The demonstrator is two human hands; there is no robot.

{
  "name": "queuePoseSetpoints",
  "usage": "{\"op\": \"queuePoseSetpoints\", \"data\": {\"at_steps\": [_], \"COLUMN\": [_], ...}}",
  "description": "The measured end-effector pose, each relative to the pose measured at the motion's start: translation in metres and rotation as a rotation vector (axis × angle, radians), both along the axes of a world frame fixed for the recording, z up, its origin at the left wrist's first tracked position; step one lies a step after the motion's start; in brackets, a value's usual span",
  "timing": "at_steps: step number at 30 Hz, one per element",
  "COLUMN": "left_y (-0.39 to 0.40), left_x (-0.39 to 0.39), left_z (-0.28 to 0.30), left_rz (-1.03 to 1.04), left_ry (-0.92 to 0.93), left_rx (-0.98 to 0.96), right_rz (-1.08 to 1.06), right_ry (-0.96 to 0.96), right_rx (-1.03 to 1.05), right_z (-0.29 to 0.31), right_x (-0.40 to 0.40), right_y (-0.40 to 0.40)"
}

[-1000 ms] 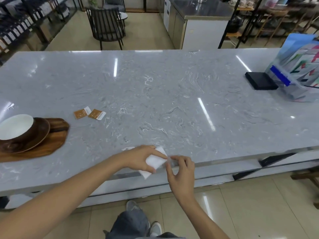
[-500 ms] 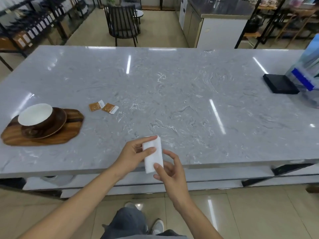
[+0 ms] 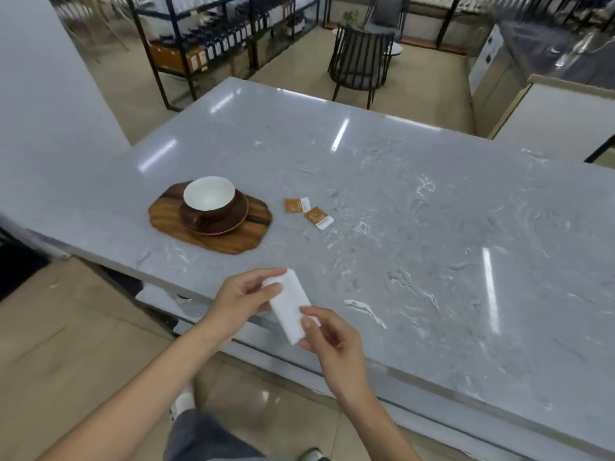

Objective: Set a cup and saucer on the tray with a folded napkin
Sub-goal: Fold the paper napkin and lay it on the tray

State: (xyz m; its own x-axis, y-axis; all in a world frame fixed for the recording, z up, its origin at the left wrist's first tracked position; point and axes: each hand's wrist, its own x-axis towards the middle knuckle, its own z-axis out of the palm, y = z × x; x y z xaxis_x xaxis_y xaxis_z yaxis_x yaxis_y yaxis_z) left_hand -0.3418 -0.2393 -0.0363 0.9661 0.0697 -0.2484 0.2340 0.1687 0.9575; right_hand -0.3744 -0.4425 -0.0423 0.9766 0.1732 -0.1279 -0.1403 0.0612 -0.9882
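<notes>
Over near edge of counter (image 3: 416,207): folded napkin (image 3: 289,306), white, long & narrow, held up clear of surface between 2 hands. Left hand (image 3: 241,299) pinching upper end, thumb on front face, fingers behind. Right hand (image 3: 332,339) gripping lower end w/ thumb & fingertips, other fingers curled loosely. Napkin tilted, top end leaning away toward counter, bottom end hanging past edge over floor.

Further back & left on counter: wooden tray (image 3: 213,239), dark-grained, scalloped corners, flat on marble. On tray: brown saucer (image 3: 233,217), and on saucer a cup (image 3: 209,197), brown outside, white inside, upright, looks empty. Cup & saucer sitting toward back-left of tray; bare wood showing along front & right side. Napkin well apart from tray, nearer viewer & to right of it.

Just right of tray, apart from it: 2 small packets (image 3: 307,211), orange w/ white ends, lying flat on marble, near each other; cannot tell if touching. Print on them too small to read.

Counter grey-white w/ veining, streaks of ceiling light reflected. Behind: dark slatted chair (image 3: 361,64) beyond far edge, black shelving (image 3: 213,44) w/ rows of bottles at back left, details blurred. Below: grey trousers & shoes over tiled floor (image 3: 66,327).
</notes>
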Motion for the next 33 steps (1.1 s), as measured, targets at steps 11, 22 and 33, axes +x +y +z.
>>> {"op": "queuePoseSetpoints", "data": {"at_steps": [11, 22, 33], "left_y": [0.177, 0.321, 0.342], "left_x": [0.027, 0.12, 0.21], "left_z": [-0.002, -0.001, -0.004], "left_rz": [-0.047, -0.271, -0.463], "left_ry": [-0.003, -0.152, -0.345], "left_rx": [0.114, 0.354, 0.768], "right_rz": [0.194, -0.015, -0.365], "right_ry": [-0.006, -0.202, -0.289], "right_rx": [-0.16, -0.37, -0.659], "right_z": [0.006, -0.008, -0.025], "right_x": [0.041, 0.082, 0.126], "right_y": [0.158, 0.321, 0.409]}}
